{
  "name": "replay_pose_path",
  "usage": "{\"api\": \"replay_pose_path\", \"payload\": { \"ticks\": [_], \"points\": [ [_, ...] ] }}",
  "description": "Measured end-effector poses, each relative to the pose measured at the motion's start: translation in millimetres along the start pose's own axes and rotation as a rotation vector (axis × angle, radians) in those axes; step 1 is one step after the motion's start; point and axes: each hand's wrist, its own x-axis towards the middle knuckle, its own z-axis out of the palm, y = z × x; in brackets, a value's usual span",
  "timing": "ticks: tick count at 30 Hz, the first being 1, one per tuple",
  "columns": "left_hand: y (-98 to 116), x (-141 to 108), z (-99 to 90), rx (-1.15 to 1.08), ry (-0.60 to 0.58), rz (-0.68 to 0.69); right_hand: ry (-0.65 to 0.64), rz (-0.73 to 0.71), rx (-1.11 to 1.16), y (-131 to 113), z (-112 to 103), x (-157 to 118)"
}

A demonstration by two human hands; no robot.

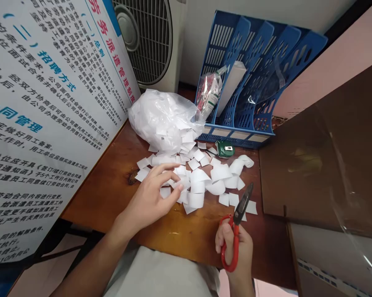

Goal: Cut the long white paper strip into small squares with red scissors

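Observation:
Red-handled scissors (239, 218) are in my right hand (235, 243), their dark blades together and tilted up to the right over the table. My left hand (156, 192) hovers at the left side of a pile of cut white paper pieces (193, 165); its fingers are apart and no object shows between them. Curled white paper strips (198, 187) lie just right of its fingertips. Whether those fingertips touch the paper, I cannot tell. Behind the pile, a clear plastic bag (164, 117) full of white paper lies on its side, with pieces at its mouth.
A blue file rack (244, 134) stands at the back, holding a red-and-white packet (209, 90) and a white box (232, 88). In front of it lies a green tape measure (225, 149). A printed board (50, 103) borders the left, a cardboard box (321, 156) the right; a fan (151, 41) stands behind.

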Motion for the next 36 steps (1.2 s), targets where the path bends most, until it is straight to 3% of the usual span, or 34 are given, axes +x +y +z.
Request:
{"api": "replay_pose_path", "payload": {
  "ticks": [4, 7, 12, 20, 28, 36],
  "points": [
    [1.5, 1.2, -0.4, -0.045, -0.315, 0.058, -0.001, -0.001, 0.024, 6.9, -1.0, 0.3],
    [-0.2, 4.1, 11.1, 0.01, -0.384, 0.045, -0.01, 0.008, 0.018, 5.2, -0.9, 1.4],
    [0.3, 8.1, 30.3, 0.055, -0.397, 0.028, -0.025, 0.074, -0.045, -2.2, 5.3, 6.0],
    [-2.3, 1.5, 38.2, -0.058, -0.408, 0.024, -0.044, 0.108, -0.11, -1.4, 12.0, 14.1],
    [5.5, 7.0, 49.6, -0.124, -0.42, 0.021, 0.013, 0.067, 0.003, -3.8, 13.1, 9.2],
    [10.7, 3.8, 43.5, -0.378, -0.357, 0.082, 0.056, 0.021, 0.176, -10.1, 27.6, 4.1]
  ]
}}
